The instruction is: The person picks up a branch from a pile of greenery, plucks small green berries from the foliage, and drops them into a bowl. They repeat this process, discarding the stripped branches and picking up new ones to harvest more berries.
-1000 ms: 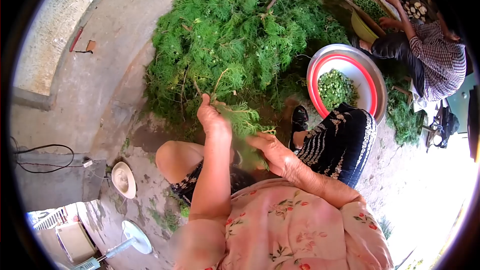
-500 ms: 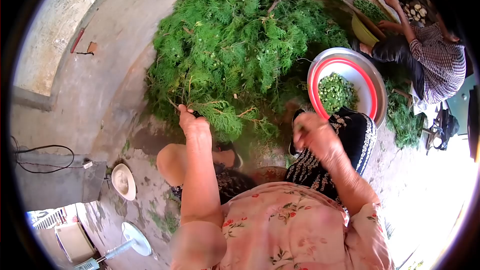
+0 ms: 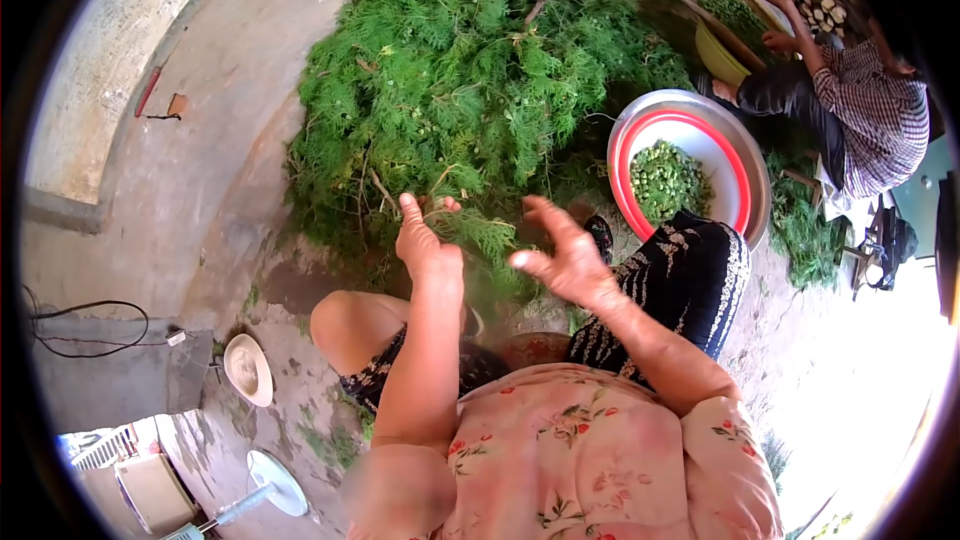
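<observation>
My left hand (image 3: pixel 424 242) is closed around the woody stem of a leafy green branch (image 3: pixel 482 232), whose feathery sprays reach toward the right. My right hand (image 3: pixel 568 255) hovers beside those sprays with thumb and fingers apart and nothing visible in it. Beyond both hands lies a large heap of cut green branches (image 3: pixel 450 90). To the right of the heap, a white basin with a red rim (image 3: pixel 738 165) sits inside a wider metal basin (image 3: pixel 622 130). Small green pieces (image 3: pixel 668 180), like cones or seed pods, fill part of the white basin.
Another person (image 3: pixel 865 110) sits at the upper right, near a yellow-green bowl (image 3: pixel 718 55) and a tray of green pieces (image 3: pixel 730 12). A straw hat (image 3: pixel 248 370) and a fan (image 3: pixel 275 483) are at the lower left. A red-handled tool (image 3: pixel 148 92) lies by the wall.
My right hand has moved left and forward, from above my knee to beside the branch, and its fingers have spread. My left hand has shifted slightly right with the branch.
</observation>
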Demonstrator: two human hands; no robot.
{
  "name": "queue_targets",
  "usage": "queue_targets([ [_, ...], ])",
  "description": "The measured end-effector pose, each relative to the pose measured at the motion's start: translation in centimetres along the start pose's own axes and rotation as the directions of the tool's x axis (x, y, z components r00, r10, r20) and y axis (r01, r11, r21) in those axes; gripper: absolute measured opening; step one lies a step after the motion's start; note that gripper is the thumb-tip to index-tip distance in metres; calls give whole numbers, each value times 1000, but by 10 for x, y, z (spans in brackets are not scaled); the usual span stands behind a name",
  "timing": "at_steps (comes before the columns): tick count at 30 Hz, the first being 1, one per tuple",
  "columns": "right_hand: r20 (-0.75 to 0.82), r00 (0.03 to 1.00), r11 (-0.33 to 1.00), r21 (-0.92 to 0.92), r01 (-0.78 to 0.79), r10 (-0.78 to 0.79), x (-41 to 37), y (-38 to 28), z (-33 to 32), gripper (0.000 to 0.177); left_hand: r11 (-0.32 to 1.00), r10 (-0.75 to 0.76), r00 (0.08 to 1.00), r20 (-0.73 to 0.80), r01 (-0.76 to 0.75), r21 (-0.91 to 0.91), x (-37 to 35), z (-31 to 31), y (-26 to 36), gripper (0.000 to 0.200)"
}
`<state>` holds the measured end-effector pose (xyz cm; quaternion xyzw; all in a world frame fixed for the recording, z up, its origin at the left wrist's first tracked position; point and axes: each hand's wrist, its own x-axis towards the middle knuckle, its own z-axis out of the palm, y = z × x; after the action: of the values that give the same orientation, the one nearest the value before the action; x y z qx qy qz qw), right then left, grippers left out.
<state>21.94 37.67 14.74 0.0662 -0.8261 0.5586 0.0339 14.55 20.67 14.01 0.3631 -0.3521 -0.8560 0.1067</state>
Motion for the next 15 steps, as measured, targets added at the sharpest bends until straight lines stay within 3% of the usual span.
queue_targets([
  [2,-9,1000,999,38,22,-22,-1,8,23,56,999,-35,999,-8,35,-3,-9,6,-2,32],
  [3,-17,999,994,105,-42,44,-1,12,29,33,999,-37,999,1,37,17,-15,9,-2,33],
  [6,-11,971,948,222,-229,237,1,34,35,21,993,-62,997,43,58,103,-22,9,2,36],
  [8,-1,947,861,416,-293,323,0,41,36,22,974,-120,989,91,99,204,-22,3,2,39],
  [10,163,809,679,465,-568,565,0,6,19,40,978,-176,964,201,148,147,-20,-2,-5,43],
  [11,208,764,608,495,-621,610,0,4,17,43,976,-203,946,251,175,132,-24,-1,-5,43],
  [12,251,749,564,524,-638,613,-1,7,16,46,972,-228,926,302,201,119,-28,-2,-4,43],
  [13,291,742,525,555,-645,604,-2,11,16,49,929,-294,923,250,214,303,-26,-7,-1,63],
  [14,328,747,504,576,-644,579,-2,18,17,52,899,-397,840,370,276,340,-32,-8,5,66],
  [15,360,761,512,578,-636,539,-3,28,19,55,889,-370,865,338,223,401,-28,-14,-1,63],
])
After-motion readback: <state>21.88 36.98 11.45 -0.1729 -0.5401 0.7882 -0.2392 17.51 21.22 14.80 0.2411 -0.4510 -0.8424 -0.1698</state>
